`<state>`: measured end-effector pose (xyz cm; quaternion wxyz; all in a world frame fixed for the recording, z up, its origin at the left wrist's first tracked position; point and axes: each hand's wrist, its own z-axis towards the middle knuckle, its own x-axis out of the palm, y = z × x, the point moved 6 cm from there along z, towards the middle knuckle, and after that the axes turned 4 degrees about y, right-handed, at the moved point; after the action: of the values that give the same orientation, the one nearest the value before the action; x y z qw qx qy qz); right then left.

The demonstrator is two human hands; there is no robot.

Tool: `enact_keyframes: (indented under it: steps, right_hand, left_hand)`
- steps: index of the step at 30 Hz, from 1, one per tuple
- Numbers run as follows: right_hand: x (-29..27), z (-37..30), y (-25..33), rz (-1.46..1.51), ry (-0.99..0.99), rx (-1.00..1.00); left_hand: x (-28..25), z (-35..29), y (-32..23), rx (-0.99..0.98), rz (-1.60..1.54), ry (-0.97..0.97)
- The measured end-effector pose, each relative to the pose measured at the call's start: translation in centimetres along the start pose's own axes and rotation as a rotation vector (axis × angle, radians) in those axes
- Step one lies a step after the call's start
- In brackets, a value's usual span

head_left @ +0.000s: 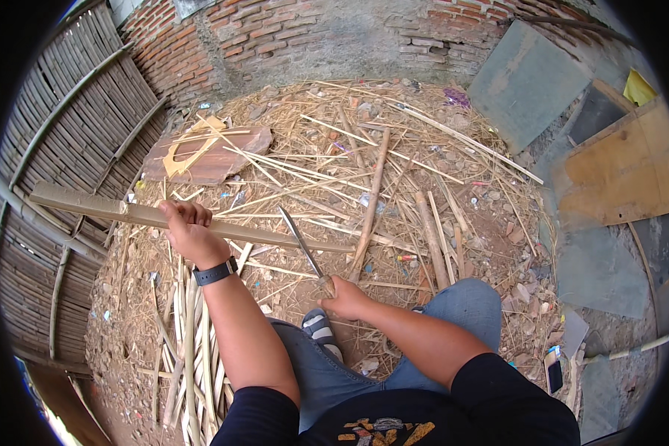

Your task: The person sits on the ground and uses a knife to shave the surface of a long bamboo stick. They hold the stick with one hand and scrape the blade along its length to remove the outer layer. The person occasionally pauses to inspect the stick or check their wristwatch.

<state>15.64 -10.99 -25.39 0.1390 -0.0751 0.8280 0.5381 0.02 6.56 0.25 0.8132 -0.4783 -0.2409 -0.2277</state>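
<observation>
My left hand (192, 235), with a dark watch on its wrist, is wrapped round a long split bamboo strip (271, 237). The strip slopes from the far left down to the middle of the ground. In my right hand (346, 299) is the handle of a long-bladed knife (302, 241). Its narrow blade points up and to the left, its middle close to the bamboo strip; whether the two touch I cannot tell. Below my left forearm lies a pile of thin split bamboo sticks (189, 349).
Loose sticks, straw and rubble cover the ground, with a bamboo pole (372, 201) and a reddish-brown board (208, 160) farther off. A bamboo fence (67, 111) stands at the left, a brick wall (275, 33) behind. Grey sheets (528, 82) lean at the right; a phone (554, 374) lies nearby.
</observation>
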Motion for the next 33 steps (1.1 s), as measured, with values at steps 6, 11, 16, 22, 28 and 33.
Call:
enact_keyframes:
  steps: [6,11,16,22,28,33]
  right_hand:
    - [0.0,0.3,-0.2,-0.108,-0.044,-0.071]
    - [0.0,0.3,-0.3,-0.093,-0.044,-0.069]
    - [0.2,0.5,-0.5,-0.126,-0.041,-0.067]
    - [0.2,0.7,-1.3,-0.102,-0.061,-0.062]
    - [0.7,1.5,-2.4,-0.065,-0.061,-0.095]
    - [0.6,1.4,-2.2,-0.133,-0.066,-0.123]
  left_hand:
    - [-0.5,0.2,0.1,-0.001,-0.006,0.007]
    - [-0.3,0.2,0.1,-0.005,-0.004,-0.006]
    - [-0.4,0.2,0.1,-0.002,0.022,0.001]
    - [-0.2,0.1,0.0,0.005,0.045,-0.005]
    - [-0.3,0.3,0.1,-0.005,0.038,-0.002]
    - [-0.6,0.5,0.1,0.001,0.044,0.023]
